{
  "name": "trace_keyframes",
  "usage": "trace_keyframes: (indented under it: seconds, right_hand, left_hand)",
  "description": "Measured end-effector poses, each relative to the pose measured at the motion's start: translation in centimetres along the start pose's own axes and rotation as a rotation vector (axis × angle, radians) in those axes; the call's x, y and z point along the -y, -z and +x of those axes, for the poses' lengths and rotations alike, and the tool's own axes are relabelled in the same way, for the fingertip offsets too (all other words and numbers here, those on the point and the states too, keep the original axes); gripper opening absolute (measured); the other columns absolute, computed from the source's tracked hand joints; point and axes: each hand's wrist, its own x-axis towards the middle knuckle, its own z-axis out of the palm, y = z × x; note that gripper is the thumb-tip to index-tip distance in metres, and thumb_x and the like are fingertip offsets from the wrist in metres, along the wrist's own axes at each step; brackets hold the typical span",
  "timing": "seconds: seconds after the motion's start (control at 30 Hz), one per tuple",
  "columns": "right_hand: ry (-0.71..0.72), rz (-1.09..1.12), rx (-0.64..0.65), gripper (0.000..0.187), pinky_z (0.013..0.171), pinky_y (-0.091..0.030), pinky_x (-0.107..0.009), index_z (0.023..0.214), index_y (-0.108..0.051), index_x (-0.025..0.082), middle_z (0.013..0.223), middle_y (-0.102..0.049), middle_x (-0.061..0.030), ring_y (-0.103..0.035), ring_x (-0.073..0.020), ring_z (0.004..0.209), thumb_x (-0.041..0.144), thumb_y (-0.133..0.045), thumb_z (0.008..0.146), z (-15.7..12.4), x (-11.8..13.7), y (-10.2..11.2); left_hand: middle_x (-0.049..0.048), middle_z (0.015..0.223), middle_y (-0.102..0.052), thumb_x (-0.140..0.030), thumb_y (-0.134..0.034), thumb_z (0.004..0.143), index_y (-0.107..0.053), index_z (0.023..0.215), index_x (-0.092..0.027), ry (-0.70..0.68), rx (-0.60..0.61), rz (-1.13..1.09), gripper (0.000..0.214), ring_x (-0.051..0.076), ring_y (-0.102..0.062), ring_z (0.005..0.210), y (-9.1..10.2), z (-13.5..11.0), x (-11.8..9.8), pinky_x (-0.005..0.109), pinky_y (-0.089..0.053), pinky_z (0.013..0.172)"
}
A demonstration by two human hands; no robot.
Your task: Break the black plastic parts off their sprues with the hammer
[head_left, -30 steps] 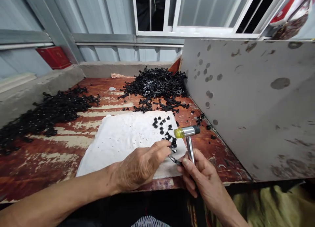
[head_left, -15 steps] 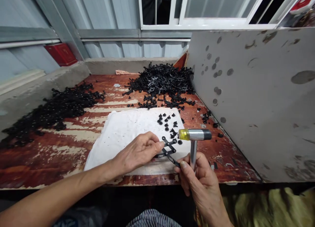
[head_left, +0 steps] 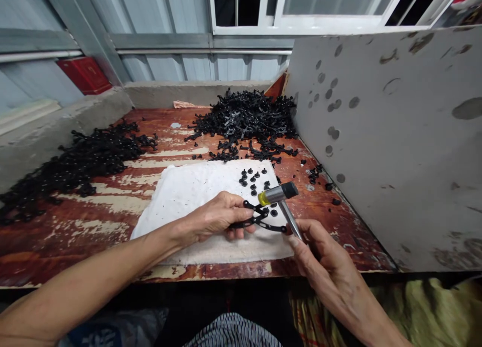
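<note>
Over the white cloth, my left hand (head_left: 222, 216) grips a black jointed linkage (head_left: 259, 219) made of crossed flat bars with round pivots. My right hand (head_left: 320, 256) is closed around the metal handle of a small mallet (head_left: 278, 193), whose head has a yellow face at one end and a black one at the other. The yellow face hangs at the upper bars of the linkage; whether it touches cannot be made out. The linkage's long lower bar reaches to my right fingertips. Beyond the mallet, several small black round-based pegs (head_left: 253, 179) stand on the cloth.
The white cloth (head_left: 181, 196) covers the middle of a worn red-brown table (head_left: 94, 246). Piles of black linkage parts lie at the back (head_left: 244, 116) and along the left side (head_left: 86, 158). A grey spotted panel (head_left: 376, 136) walls off the right. Loose black bits (head_left: 315, 174) lie beside it.
The mallet has tilted, with its yellow face swinging left and down over the linkage. My right hand has moved right. The linkage has turned, so its lower bar lies flatter.
</note>
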Motion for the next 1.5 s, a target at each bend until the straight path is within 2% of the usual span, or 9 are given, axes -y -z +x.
trace_keyframes:
  seconds: [0.13, 0.23, 0.47, 0.57, 0.67, 0.83, 0.93, 1.27, 1.5]
  right_hand:
    - [-0.133, 0.152, 0.116, 0.026, 0.041, -0.035, -0.022, 0.086, -0.057, 0.024, 0.061, -0.051, 0.003, -0.042, -0.0106, 0.047, 0.05, -0.056, 0.085, -0.1, 0.0, -0.6]
    - [-0.155, 0.208, 0.133, 0.027, 0.033, -0.025, -0.02, 0.088, -0.057, 0.024, 0.055, -0.044, 0.0063, -0.031, -0.007, 0.038, 0.05, -0.054, 0.087, -0.3, -0.8, -1.8]
    - [-0.159, 0.309, 0.074, 0.028, 0.032, -0.029, -0.019, 0.09, -0.056, 0.023, 0.063, -0.052, 0.0042, -0.033, -0.0064, 0.04, 0.05, -0.058, 0.085, 0.1, -1.1, -3.4]
    - [-0.207, 0.303, 0.042, 0.034, 0.033, -0.031, -0.019, 0.09, -0.057, 0.022, 0.058, -0.049, 0.0049, -0.038, -0.008, 0.042, 0.055, -0.061, 0.081, 0.3, -1.0, -2.9]
    - [-0.231, 0.291, -0.058, 0.039, 0.033, -0.033, -0.019, 0.088, -0.059, 0.021, 0.05, -0.047, 0.0062, -0.039, -0.0084, 0.04, 0.057, -0.065, 0.076, 0.5, -1.4, -1.7]
    - [-0.281, 0.43, -0.248, 0.039, 0.029, -0.033, -0.017, 0.082, -0.058, 0.022, 0.063, -0.059, 0.0032, -0.04, -0.0056, 0.038, 0.051, -0.077, 0.066, 1.4, -3.3, -0.2]
    - [-0.344, 0.533, -0.268, 0.04, 0.028, -0.033, -0.016, 0.079, -0.056, 0.021, 0.072, -0.062, 0.0021, -0.04, -0.0039, 0.039, 0.047, -0.081, 0.061, 1.6, -3.8, 0.1]
    - [-0.363, 0.553, -0.249, 0.042, 0.026, -0.034, -0.015, 0.081, -0.054, 0.021, 0.067, -0.06, 0.0039, -0.038, -0.0035, 0.037, 0.048, -0.081, 0.062, 1.6, -3.5, 0.0]
    - [-0.362, 0.567, -0.244, 0.042, 0.026, -0.034, -0.015, 0.083, -0.054, 0.022, 0.067, -0.061, 0.0039, -0.038, -0.0035, 0.036, 0.047, -0.08, 0.063, 1.7, -3.8, 0.1]
  left_hand:
    - [0.0045, 0.074, -0.068, -0.034, -0.063, 0.077, -0.063, 0.083, -0.01, -0.041, 0.013, -0.027, 0.025, 0.006, -0.056, 0.051, -0.3, 0.0, 0.3, 0.019, -0.041, 0.047]
    - [0.0019, 0.07, -0.065, -0.034, -0.063, 0.077, -0.063, 0.085, -0.01, -0.052, -0.008, -0.022, 0.025, 0.006, -0.056, 0.052, -0.8, -0.3, 0.5, 0.019, -0.042, 0.048]
    - [0.007, 0.076, -0.07, -0.037, -0.065, 0.077, -0.063, 0.081, -0.01, 0.026, -0.024, -0.143, 0.027, 0.007, -0.057, 0.052, -0.7, -1.0, 0.3, 0.019, -0.04, 0.045]
    - [0.004, 0.066, -0.067, -0.03, -0.061, 0.081, -0.06, 0.074, -0.011, -0.032, -0.142, -0.076, 0.02, 0.004, -0.048, 0.043, 0.6, -0.5, -0.2, 0.018, -0.035, 0.04]
    - [0.0043, 0.067, -0.067, -0.02, -0.057, 0.081, -0.056, 0.069, -0.012, -0.093, -0.269, 0.013, 0.015, 0.002, -0.04, 0.036, 2.4, 0.8, -0.6, 0.018, -0.028, 0.035]
    - [0.0054, 0.08, -0.067, -0.018, -0.055, 0.08, -0.06, 0.075, -0.011, -0.167, -0.225, 0.038, 0.009, 0.0, -0.037, 0.035, 4.1, 2.7, -0.6, 0.019, -0.021, 0.032]
    - [0.0005, 0.068, -0.06, -0.023, -0.057, 0.081, -0.063, 0.085, -0.012, -0.203, -0.221, 0.048, 0.014, 0.001, -0.036, 0.035, 4.1, 3.2, -0.7, 0.019, -0.021, 0.033]
    - [-0.0072, 0.045, -0.037, -0.025, -0.055, 0.082, -0.064, 0.092, -0.014, -0.195, -0.305, 0.2, 0.017, 0.006, -0.032, 0.035, 3.2, 4.0, -1.4, 0.02, -0.021, 0.035]
    - [-0.0051, 0.056, -0.045, -0.019, -0.05, 0.087, -0.057, 0.079, -0.015, -0.136, -0.303, 0.122, 0.011, 0.003, -0.033, 0.035, 3.1, 4.4, -1.6, 0.02, -0.024, 0.034]
